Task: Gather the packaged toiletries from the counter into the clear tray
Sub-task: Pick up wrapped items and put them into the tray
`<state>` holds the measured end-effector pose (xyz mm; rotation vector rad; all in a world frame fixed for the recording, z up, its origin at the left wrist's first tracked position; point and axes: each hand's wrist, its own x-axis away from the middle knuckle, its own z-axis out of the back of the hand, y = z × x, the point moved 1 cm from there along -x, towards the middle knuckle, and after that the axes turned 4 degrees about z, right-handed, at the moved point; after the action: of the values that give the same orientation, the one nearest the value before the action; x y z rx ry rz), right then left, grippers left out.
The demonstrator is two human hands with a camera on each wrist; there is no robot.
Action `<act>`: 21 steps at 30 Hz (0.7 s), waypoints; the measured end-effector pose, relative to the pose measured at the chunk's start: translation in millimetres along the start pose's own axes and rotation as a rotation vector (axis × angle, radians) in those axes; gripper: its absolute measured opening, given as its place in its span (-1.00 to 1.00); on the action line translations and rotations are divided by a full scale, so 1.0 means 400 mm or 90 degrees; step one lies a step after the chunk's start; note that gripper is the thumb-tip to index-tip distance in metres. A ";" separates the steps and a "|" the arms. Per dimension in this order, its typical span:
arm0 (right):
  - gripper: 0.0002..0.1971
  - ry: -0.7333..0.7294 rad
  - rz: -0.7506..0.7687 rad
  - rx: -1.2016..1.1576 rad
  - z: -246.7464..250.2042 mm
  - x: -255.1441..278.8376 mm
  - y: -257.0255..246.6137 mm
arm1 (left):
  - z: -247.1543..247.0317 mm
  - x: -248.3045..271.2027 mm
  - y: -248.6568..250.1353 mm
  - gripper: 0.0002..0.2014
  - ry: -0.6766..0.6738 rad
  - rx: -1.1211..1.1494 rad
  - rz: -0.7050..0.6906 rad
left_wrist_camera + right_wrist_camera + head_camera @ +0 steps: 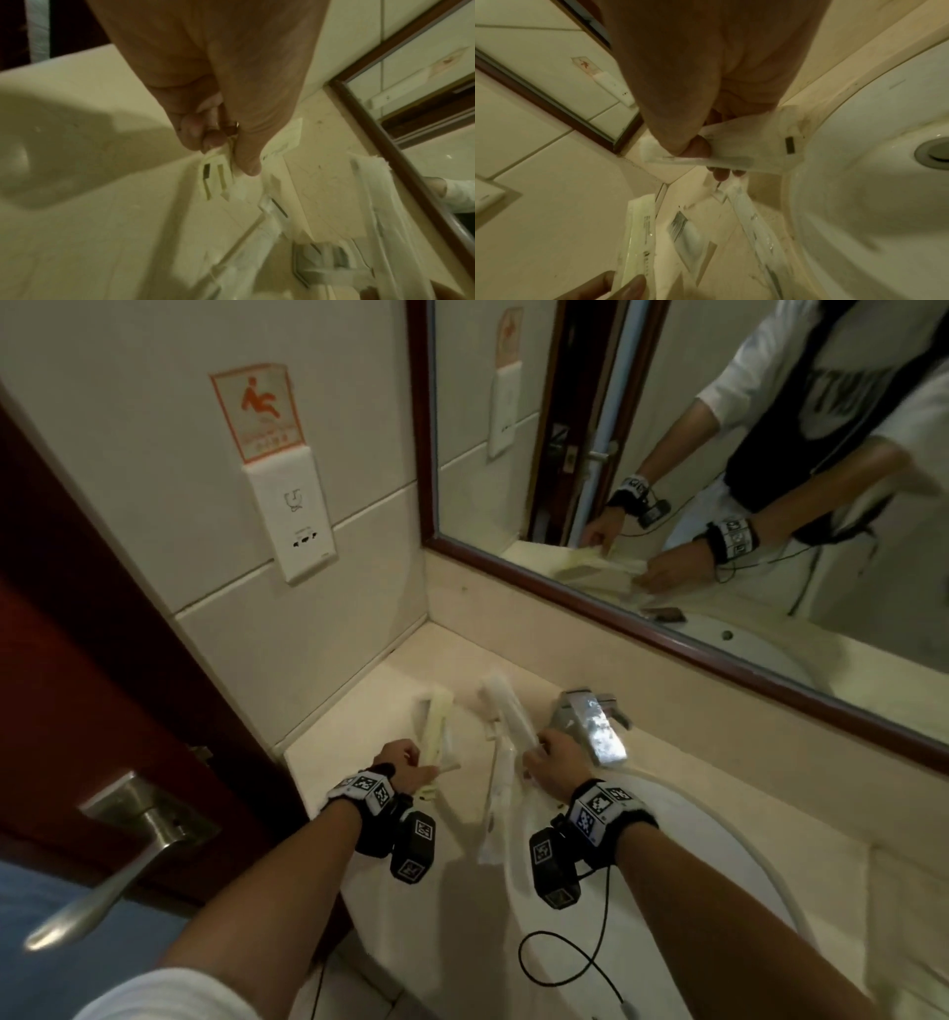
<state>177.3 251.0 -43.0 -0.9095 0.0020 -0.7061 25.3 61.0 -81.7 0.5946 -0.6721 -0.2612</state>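
My left hand pinches the near end of a yellowish packet, thumb on top and curled fingers beneath; the packet slants away from me above the counter, near the corner by the wall. My right hand grips a white packet, thumb pressing its top face and fingertips showing under its lower edge. That packet points up and away, just left of the faucet. Between my 2 hands more clear-wrapped packets lie or hang over the counter; motion blur keeps me from telling whether they rest on it or dangle from my right hand. The sink curves beside my right wrist. I cannot make out a clear tray for certain in any view. The mirror reflects both hands with their packets.
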 end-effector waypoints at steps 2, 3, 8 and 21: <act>-0.89 0.020 0.011 -0.021 0.038 0.030 0.021 | -0.022 0.012 0.033 -0.66 -0.019 0.020 -0.022; -0.92 0.034 0.015 -0.034 0.058 0.047 0.033 | -0.037 0.016 0.047 -0.72 -0.035 0.025 -0.034; -0.89 0.132 -0.009 -0.056 0.174 0.136 0.125 | -0.120 0.090 0.158 -0.72 -0.090 0.049 -0.110; -0.79 0.258 -0.110 -0.113 0.400 0.418 0.423 | -0.413 0.266 0.352 -0.61 -0.178 -0.029 -0.216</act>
<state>448.1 341.4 -16.6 -0.9287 0.3531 -1.0544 219.0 201.6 -47.5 0.6341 -0.8307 -0.6840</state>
